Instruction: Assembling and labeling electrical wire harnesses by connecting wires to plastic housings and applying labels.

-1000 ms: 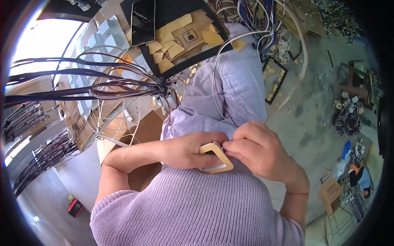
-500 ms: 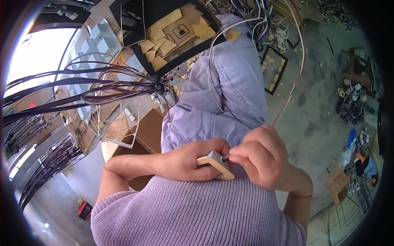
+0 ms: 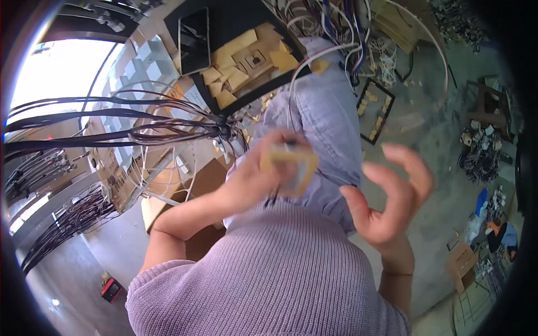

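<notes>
My left hand (image 3: 246,182) is closed on a small grey angular housing with yellowish edges (image 3: 309,168), held over my lap and smeared by motion. Short dark ends (image 3: 271,200) stick out beneath that hand; what they belong to cannot be made out. To the right, my right hand (image 3: 392,204) is apart from the housing, its fingers spread and curved with nothing seen in them. A thin white wire (image 3: 292,103) runs down over my trouser leg toward the left hand.
Bundled dark cables (image 3: 224,130) reach in from the left. Ahead, a black tray (image 3: 246,95) holds yellowish paper pieces, with a phone-like slab (image 3: 194,42) on its edge. Thicker wires (image 3: 350,45) hang beyond my knees. A cardboard box (image 3: 204,185) stands left of me.
My right hand has let go of the wire at the housing, opened and moved right. My left hand has lifted the housing forward, away from my sweater, and turned it.
</notes>
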`<action>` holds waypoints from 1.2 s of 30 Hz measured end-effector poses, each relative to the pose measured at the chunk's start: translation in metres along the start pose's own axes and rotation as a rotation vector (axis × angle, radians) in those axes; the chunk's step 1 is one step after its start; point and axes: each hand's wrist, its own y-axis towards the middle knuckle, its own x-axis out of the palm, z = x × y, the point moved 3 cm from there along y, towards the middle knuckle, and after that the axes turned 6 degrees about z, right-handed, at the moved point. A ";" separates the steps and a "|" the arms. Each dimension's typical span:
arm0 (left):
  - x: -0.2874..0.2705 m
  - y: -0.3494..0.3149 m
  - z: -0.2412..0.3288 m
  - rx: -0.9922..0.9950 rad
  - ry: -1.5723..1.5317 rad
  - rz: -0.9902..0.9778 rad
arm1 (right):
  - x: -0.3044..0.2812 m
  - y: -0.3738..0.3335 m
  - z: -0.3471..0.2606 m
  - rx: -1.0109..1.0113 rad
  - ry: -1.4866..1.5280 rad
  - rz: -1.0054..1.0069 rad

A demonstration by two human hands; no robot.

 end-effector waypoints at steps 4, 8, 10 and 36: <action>0.001 0.037 0.016 0.031 -0.369 0.413 | 0.046 -0.026 0.008 0.195 0.382 -0.073; 0.002 0.048 0.010 0.238 -0.211 0.416 | 0.094 -0.041 0.007 0.818 0.914 -0.004; 0.003 0.047 0.002 0.299 -0.105 0.403 | 0.104 -0.043 0.005 0.930 1.090 0.083; -0.005 0.044 0.019 0.474 0.429 -0.002 | 0.109 -0.066 0.042 0.783 1.236 -0.135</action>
